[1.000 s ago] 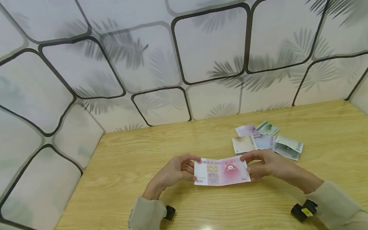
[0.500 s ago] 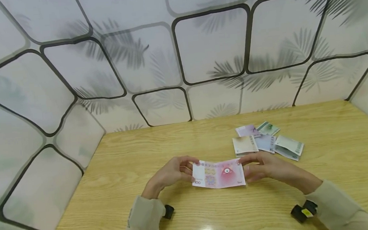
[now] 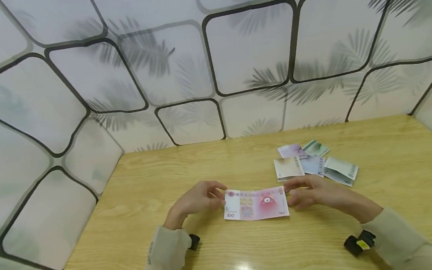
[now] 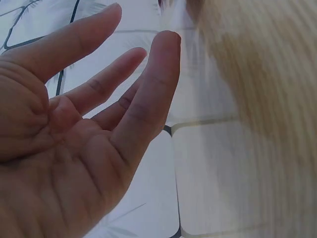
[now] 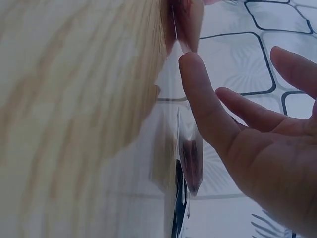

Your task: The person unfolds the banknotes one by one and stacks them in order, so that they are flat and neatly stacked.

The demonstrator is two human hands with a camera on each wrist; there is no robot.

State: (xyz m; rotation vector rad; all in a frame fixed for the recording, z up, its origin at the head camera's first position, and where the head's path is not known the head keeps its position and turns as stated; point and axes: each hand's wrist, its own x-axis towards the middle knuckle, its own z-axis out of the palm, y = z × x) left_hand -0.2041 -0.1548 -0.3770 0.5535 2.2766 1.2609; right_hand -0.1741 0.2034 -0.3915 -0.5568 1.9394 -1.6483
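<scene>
A pink 100 banknote (image 3: pixel 255 204) lies face up on the wooden table, creased across the middle. At its left end is my left hand (image 3: pixel 198 201), fingertips close to the edge. My right hand (image 3: pixel 317 192) is at the opposite end, its fingertips beside the right edge. In the left wrist view the left hand (image 4: pixel 99 114) has its thumb and fingers apart with nothing between them. The right wrist view likewise shows the right hand (image 5: pixel 262 129) with loose, spread fingers and nothing pinched; a fingertip is near the table surface.
Behind my right hand lies a group of folded banknotes: a purple one (image 3: pixel 292 150), a green one (image 3: pixel 315 148), a beige one (image 3: pixel 289 168), a blue one (image 3: pixel 313 164) and a grey-green one (image 3: pixel 340 170). A patterned wall (image 3: pixel 256 114) borders the wooden table (image 3: pixel 157 170) at the back.
The pink banknote, earlier held up between both hands, came down and slightly left onto the table. Both hands have let go of it, and the left hand has drawn slightly left.
</scene>
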